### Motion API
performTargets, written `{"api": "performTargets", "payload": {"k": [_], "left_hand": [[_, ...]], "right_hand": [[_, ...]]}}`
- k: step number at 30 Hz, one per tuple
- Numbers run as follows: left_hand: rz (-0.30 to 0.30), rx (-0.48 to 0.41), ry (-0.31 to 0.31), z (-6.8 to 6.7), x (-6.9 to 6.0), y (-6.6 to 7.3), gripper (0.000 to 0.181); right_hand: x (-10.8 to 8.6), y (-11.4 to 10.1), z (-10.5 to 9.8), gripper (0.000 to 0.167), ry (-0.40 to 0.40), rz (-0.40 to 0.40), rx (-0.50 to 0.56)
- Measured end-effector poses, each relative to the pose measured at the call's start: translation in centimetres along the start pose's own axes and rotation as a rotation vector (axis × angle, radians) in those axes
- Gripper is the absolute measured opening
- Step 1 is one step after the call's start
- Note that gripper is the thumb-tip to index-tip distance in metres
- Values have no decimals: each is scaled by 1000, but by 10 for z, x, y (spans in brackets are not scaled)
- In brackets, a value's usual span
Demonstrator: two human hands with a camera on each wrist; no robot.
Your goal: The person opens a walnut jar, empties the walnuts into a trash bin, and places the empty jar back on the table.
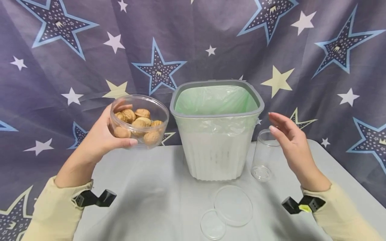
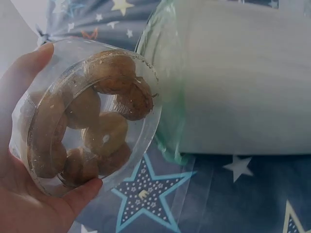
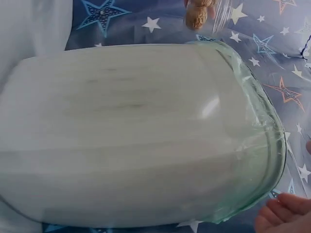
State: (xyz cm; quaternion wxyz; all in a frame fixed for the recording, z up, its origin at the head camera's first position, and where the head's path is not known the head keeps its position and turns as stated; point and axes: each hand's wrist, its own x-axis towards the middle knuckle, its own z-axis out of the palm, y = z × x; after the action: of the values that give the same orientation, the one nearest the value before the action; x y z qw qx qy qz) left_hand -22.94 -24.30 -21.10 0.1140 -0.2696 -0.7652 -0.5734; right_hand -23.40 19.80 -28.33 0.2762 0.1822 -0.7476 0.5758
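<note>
My left hand [image 1: 98, 135] grips a round clear plastic container [image 1: 161, 113], its thumb along the front wall. Walnuts [image 1: 139, 123] lie inside, and the left wrist view shows several through the container's bottom [image 2: 75, 131]. Held up off the table, the container is tilted, left of a white waste bin [image 1: 214, 150] with a grey rim and a pale green liner. To the right of the bin, my right hand [image 1: 291, 144] hovers with loosely bent fingers and holds nothing. It overlaps the top of a tall clear jar [image 1: 260, 157]; whether they touch, I cannot tell.
Two clear round lids, a larger lid [image 1: 233, 206] and a smaller lid [image 1: 213, 224], lie partly overlapping on the grey table [image 1: 144, 201] before the bin. A star-patterned curtain [image 1: 193, 40] hangs behind the table.
</note>
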Motion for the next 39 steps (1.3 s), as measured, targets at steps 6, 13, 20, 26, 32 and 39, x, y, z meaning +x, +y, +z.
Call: {"api": "performTargets", "payload": {"k": [6, 13, 20, 26, 32, 39], "left_hand": [[-3, 44, 29, -7, 22, 7, 103], [16, 181, 69, -11, 49, 15, 102], [58, 323, 59, -14, 74, 12, 108], [106, 337, 22, -12, 98, 3, 114], [151, 423, 19, -7, 113, 14, 112], [186, 472, -38, 5, 118, 36, 107]], "right_hand": [[28, -7, 5, 51, -9, 65, 22], [53, -13, 6, 60, -50, 150, -2], [71, -11, 7, 68, -185, 271, 111], [75, -5, 8, 69, -247, 270, 102], [74, -6, 8, 70, -269, 249, 53], [74, -4, 11, 70, -273, 219, 78]]}}
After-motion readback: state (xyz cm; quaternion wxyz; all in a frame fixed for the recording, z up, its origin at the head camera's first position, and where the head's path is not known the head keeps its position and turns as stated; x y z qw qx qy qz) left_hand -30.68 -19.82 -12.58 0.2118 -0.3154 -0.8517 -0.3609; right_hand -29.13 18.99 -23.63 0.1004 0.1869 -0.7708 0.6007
